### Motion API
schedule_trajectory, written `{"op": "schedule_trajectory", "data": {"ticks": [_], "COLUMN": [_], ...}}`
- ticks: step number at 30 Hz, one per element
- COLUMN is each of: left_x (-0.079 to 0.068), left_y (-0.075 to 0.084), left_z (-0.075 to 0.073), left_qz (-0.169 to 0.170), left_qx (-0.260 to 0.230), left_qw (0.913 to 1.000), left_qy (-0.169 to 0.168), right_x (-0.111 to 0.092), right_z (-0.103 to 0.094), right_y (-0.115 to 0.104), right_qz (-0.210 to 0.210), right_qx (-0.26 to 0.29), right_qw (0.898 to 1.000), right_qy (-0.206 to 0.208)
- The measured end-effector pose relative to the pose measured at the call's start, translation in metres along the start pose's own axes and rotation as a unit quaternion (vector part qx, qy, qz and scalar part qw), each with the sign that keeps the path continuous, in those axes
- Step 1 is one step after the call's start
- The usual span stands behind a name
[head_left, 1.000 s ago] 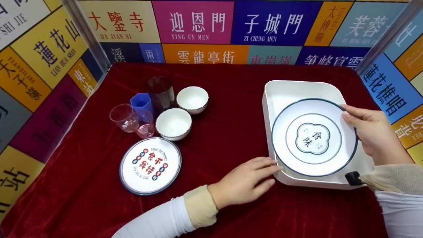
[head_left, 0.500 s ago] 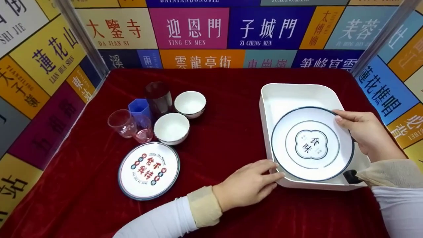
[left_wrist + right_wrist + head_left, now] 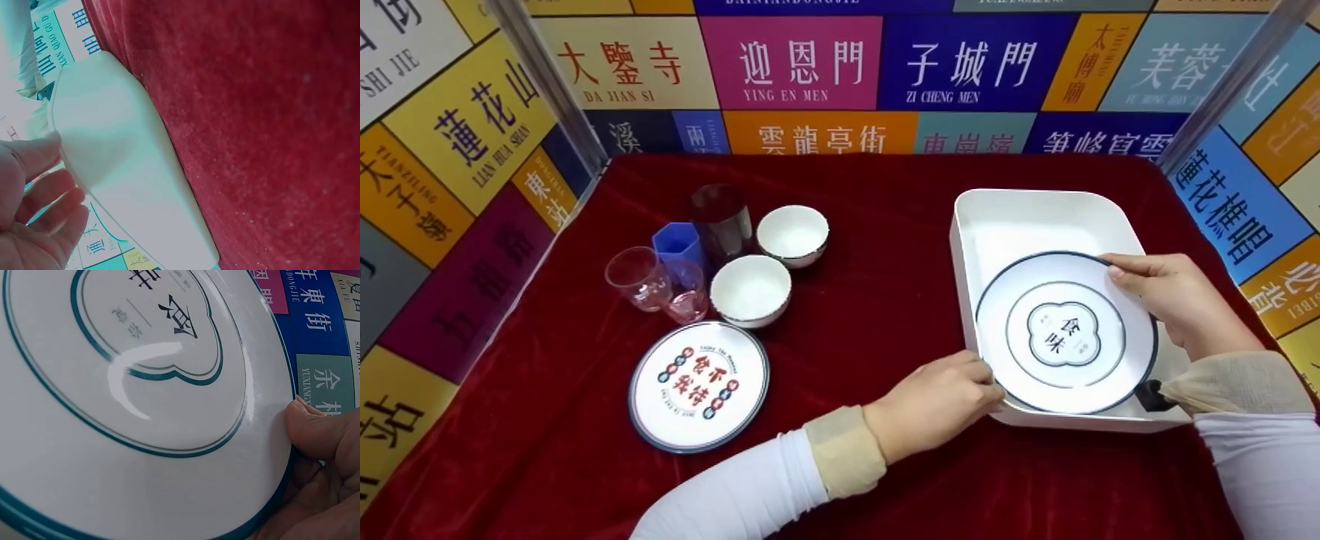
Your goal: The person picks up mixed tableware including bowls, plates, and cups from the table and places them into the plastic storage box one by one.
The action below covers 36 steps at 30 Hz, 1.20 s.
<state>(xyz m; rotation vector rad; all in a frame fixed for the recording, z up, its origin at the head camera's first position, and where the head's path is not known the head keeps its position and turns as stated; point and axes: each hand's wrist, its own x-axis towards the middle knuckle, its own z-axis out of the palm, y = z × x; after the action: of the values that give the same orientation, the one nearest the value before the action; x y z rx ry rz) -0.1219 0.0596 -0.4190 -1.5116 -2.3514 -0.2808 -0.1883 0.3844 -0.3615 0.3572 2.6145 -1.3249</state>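
In the head view, my right hand (image 3: 1174,300) pinches the rim of a white plate (image 3: 1027,292) with a dark blue-green edge and a flower-shaped emblem. The plate lies over the front part of a white rectangular tray (image 3: 1054,217), its left edge near the tray's left wall. The right wrist view shows the thumb (image 3: 315,430) on top of the plate's rim and the fingers below. My left hand (image 3: 934,401) is at the tray's front left corner, fingers curled. From the left wrist, the thumb and fingers (image 3: 53,197) meet the tray's upper edge.
To the left stand two white bowls (image 3: 751,291), a dark cup (image 3: 722,221), a blue hexagonal cup (image 3: 676,241), a clear cup (image 3: 639,279) and a pinkish glass (image 3: 688,300). A second plate (image 3: 701,386) with red lettering lies in front of them. Printed panels enclose the red cloth (image 3: 877,225).
My right hand has brought the plate lower and slightly toward me in the tray. The left fingers, straighter before, have curled at the tray's corner. The head view has shifted slightly.
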Motion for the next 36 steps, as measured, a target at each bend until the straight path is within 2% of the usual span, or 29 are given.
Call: {"op": "schedule_trajectory", "data": {"ticks": [6, 15, 24, 31, 36], "left_x": [0.005, 0.008, 0.015, 0.017, 0.023], "left_y": [-0.003, -0.001, 0.000, 0.001, 0.003], "left_z": [0.002, 0.001, -0.006, -0.012, -0.016], "left_qz": [0.006, 0.018, 0.017, 0.013, 0.015], "left_qx": [-0.019, -0.018, -0.011, 0.007, 0.039], "left_qw": [0.9998, 0.9992, 0.9960, 0.9926, 0.9889], "left_qy": [-0.010, -0.031, -0.088, -0.121, -0.142], "right_x": [0.005, 0.010, 0.018, 0.020, 0.022], "right_z": [0.005, 0.006, 0.011, 0.014, 0.017], "right_y": [0.001, 0.009, 0.016, 0.014, 0.013], "right_qz": [0.017, 0.019, 0.045, 0.070, 0.059], "right_qx": [-0.023, -0.041, -0.054, -0.064, -0.087], "right_qw": [0.999, 0.998, 0.994, 0.987, 0.986], "right_qy": [-0.025, -0.049, -0.082, -0.130, -0.126]}}
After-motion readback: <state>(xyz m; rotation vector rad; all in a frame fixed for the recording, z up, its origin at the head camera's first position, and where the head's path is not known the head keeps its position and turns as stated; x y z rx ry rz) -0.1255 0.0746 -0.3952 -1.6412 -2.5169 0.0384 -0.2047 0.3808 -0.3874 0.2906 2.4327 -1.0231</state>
